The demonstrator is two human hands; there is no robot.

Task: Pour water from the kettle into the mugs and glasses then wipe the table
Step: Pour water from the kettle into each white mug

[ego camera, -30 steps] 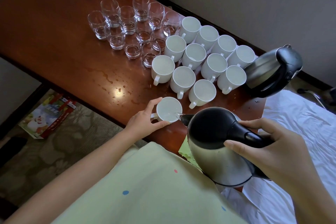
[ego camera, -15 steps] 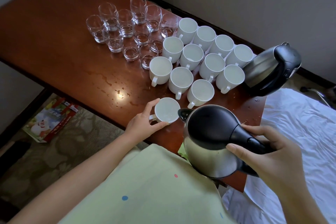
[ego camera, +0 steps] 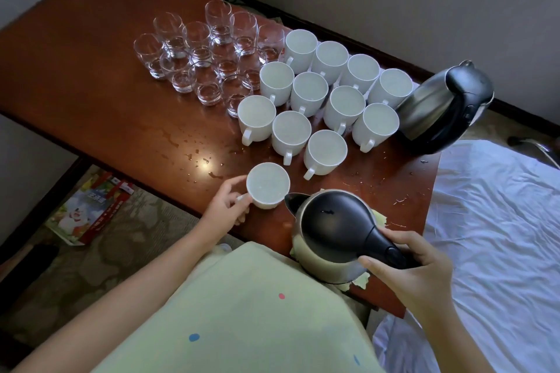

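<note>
My right hand (ego camera: 415, 269) grips the black handle of a steel kettle (ego camera: 330, 230), which stands nearly upright over a yellow-green cloth (ego camera: 380, 218) at the table's near edge. Its spout sits just right of a white mug (ego camera: 268, 189) filled with water. My left hand (ego camera: 225, 210) holds that mug by its handle side. Behind it, several white mugs (ego camera: 321, 100) stand in rows, all holding water. Several clear glasses (ego camera: 206, 51) with water stand to their left. A second kettle (ego camera: 439, 109) stands at the right.
Water drops and small puddles (ego camera: 200, 157) spot the brown wooden table (ego camera: 75, 76) left of the near mug. A white bed sheet (ego camera: 500, 221) lies to the right. A picture book (ego camera: 88, 209) lies on the carpet below the table's left edge.
The kettle has tipped back from pouring and come down toward the cloth. My left hand still holds the near mug, now full.
</note>
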